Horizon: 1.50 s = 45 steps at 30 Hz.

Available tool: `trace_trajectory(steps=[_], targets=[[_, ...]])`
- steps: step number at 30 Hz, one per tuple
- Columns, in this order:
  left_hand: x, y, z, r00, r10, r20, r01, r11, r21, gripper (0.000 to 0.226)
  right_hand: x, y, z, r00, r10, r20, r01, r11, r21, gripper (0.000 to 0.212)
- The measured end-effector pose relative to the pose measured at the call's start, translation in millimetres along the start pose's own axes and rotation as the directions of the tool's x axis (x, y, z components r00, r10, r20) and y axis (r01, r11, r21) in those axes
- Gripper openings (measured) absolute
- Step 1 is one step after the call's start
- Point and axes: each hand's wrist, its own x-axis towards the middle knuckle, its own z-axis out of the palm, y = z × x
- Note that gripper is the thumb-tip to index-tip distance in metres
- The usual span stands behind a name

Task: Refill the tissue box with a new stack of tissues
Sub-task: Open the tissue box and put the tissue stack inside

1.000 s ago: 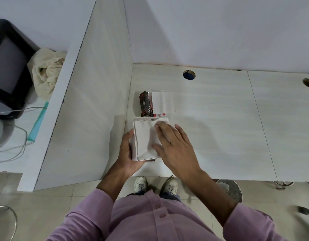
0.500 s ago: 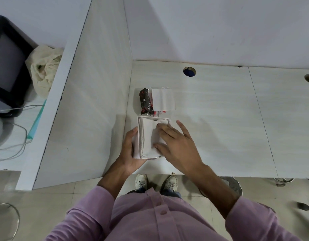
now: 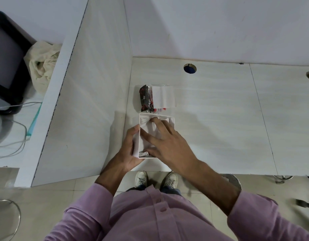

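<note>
Right hand now reaches deeper into the tissue box than half a second ago. Its fingers are spread apart and press the stack of tissues down below the rim; before, they lay flatter on the stack near the top. Tissues sit inside the box under those fingers, creased at the far end. Left hand clamps the box's left wall, thumb at the rim, fingers curled round the outside; hold unchanged. Box stands on the worktop near its front edge. Just beyond the right fingertips lie a dark wrapper and a white packet, touching, unmoved.
</note>
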Motion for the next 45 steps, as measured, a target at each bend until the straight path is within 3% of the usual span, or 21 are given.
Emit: trace_trajectory(steps=[5,7,8,10,11,13,18,21,24,28,33,38,40,43,45], targets=[[12,-4,-8,0.993,-0.005,-0.115,0.007,1.000,0.019,0.063,9,11,-4,0.992,-0.013,0.129,0.001,0.996,0.089,0.061],[16,-9,-10,0.981,0.009,-0.193,-0.016,0.999,-0.032,0.054,17,18,-11,0.970,0.009,0.243,-0.045,0.989,0.144,0.061],[18,-10,-11,0.974,0.014,-0.227,-0.028,0.998,-0.060,0.051,19,20,-15,0.971,0.047,0.234,-0.093,0.978,0.186,0.059],[23,-12,-15,0.961,0.021,-0.276,-0.053,0.993,-0.107,0.052,27,24,-22,0.981,0.191,0.018,-0.184,0.914,0.362,0.039],[25,-13,-16,0.957,0.026,-0.287,-0.064,0.990,-0.124,0.055,33,32,-20,0.950,0.295,-0.103,-0.215,0.856,0.471,0.025],[28,-14,-18,0.951,0.032,-0.309,-0.082,0.986,-0.148,0.059,51,58,-7,0.864,0.472,-0.174,-0.300,0.761,0.576,0.009],[33,-11,-23,0.934,0.059,-0.353,-0.113,0.985,-0.132,0.059,118,139,42,0.753,0.658,-0.010,-0.600,0.693,0.399,0.022],[36,-11,-29,0.943,0.073,-0.323,-0.120,0.984,-0.129,0.073,146,175,59,0.594,0.803,0.057,-0.764,0.541,0.351,0.049],[37,-10,-33,0.952,0.059,-0.300,-0.125,0.971,-0.206,0.094,162,192,70,0.528,0.839,0.133,-0.829,0.476,0.294,0.062],[39,-7,-34,0.947,0.044,-0.318,-0.126,0.962,-0.243,0.103,174,197,75,0.518,0.841,0.156,-0.824,0.441,0.357,0.055],[41,-3,-36,0.938,0.051,-0.342,-0.134,0.966,-0.222,0.095,177,197,73,0.494,0.862,0.110,-0.796,0.399,0.455,0.022],[39,-2,-34,0.929,0.066,-0.365,-0.160,0.959,-0.233,0.067,159,174,41,0.479,0.877,0.040,-0.552,0.265,0.791,0.013],[38,-3,-29,0.937,0.074,-0.340,-0.160,0.959,-0.232,0.064,144,158,14,0.456,0.881,-0.126,-0.385,0.323,0.864,0.015],[36,-2,-17,0.949,0.088,-0.302,-0.163,0.959,-0.231,0.060,110,122,-34,0.426,0.810,-0.402,-0.189,0.514,0.836,0.010],[33,-2,-9,0.966,0.084,-0.245,-0.147,0.956,-0.253,0.060,81,97,-52,0.500,0.673,-0.546,-0.184,0.698,0.692,0.020]])
